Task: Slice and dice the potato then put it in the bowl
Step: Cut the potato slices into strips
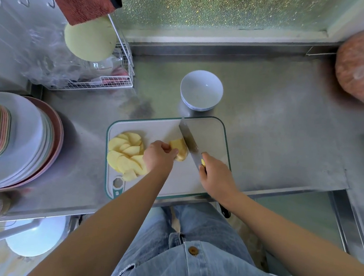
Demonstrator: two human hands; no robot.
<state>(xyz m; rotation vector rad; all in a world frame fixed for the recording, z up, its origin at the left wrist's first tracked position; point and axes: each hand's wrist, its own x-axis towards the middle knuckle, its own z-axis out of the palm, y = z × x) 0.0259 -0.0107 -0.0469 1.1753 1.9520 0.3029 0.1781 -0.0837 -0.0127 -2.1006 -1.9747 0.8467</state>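
Stainless steel counter (277,124), scuffed finish. Directly on it:
- white cutting board (210,136) with a green rim, under both the left hand (158,156) and right hand (216,177); near edge about at the counter's front lip
- white bowl (199,91), just past the board's far edge, ahead of the hands
- stack of plates (18,141), well left of the left hand
- wire rack (115,81), far-left of the left hand, by the back wall
- pink plastic-wrapped round lump (363,65), far right of the right hand, back corner
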